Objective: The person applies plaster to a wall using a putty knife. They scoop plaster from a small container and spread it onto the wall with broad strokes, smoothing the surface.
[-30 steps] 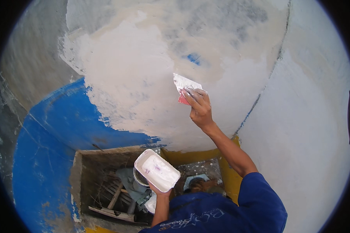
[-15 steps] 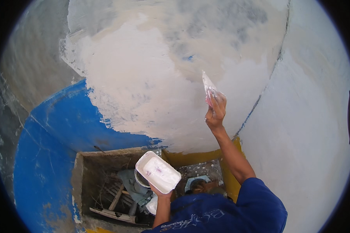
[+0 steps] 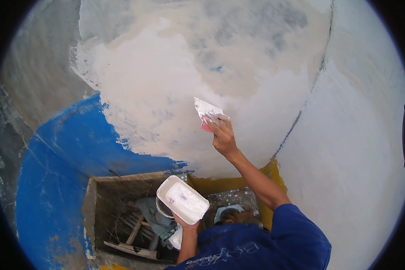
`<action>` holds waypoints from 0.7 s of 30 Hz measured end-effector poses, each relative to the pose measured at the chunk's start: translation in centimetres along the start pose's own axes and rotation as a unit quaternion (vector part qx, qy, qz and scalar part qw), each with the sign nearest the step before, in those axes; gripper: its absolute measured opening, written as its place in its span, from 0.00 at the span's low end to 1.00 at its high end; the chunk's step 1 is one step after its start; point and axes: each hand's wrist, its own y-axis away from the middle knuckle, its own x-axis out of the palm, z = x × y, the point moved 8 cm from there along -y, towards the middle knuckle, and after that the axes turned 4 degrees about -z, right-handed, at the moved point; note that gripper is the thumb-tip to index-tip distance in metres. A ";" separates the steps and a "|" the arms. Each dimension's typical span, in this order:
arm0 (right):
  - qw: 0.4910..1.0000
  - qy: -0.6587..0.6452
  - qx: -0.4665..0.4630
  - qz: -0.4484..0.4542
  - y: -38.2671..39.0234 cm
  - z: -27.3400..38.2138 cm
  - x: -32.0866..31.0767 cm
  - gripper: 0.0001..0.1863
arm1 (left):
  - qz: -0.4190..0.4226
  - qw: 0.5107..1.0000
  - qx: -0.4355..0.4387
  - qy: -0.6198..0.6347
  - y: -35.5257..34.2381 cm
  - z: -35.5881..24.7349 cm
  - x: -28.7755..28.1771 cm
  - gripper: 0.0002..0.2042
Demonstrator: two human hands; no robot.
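Observation:
My right hand (image 3: pixel 222 135) grips a putty knife (image 3: pixel 207 109) with a wide, paste-smeared blade and a red part by the fingers. The blade is at the wall (image 3: pixel 157 67), which is partly coated in white filler; whether it touches the surface I cannot tell. White paste smears my right fingers. Low in the view, my left hand (image 3: pixel 185 222) holds a white rectangular tub (image 3: pixel 183 200) from below. Inside the tub lies white paste with a few purplish streaks.
Below the wall is a concrete trough (image 3: pixel 91 202) with wood pieces (image 3: pixel 132 231), a grey-green cloth (image 3: pixel 153 216) and a bucket (image 3: pixel 163 208). Blue paint (image 3: pixel 54 166) covers the lower left wall. A dark crack (image 3: pixel 297 119) separates the right-hand wall. Yellow paint (image 3: pixel 220 183) borders the corner.
My right hand has swept left and slightly down with the putty knife, and its blade has turned to show more of its face. The tub in my left hand has stayed in place.

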 end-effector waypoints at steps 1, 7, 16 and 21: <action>0.998 0.026 -0.019 -0.054 -1.5 0.0 -1.8 0.32 | 0.003 1.000 0.008 0.000 -0.1 -0.1 0.3 0.37; 0.973 0.210 -0.014 -0.096 -7.1 -4.1 -2.8 0.37 | 0.042 0.998 -0.006 -0.036 0.5 0.5 2.4 0.31; 0.998 0.034 -0.022 -0.051 -0.1 1.3 -2.9 0.32 | 0.006 0.999 -0.029 -0.012 0.0 0.7 3.0 0.30; 0.949 0.195 0.015 -0.248 -6.6 -5.2 -13.1 0.29 | -0.013 0.999 -0.016 0.045 0.2 0.3 1.7 0.35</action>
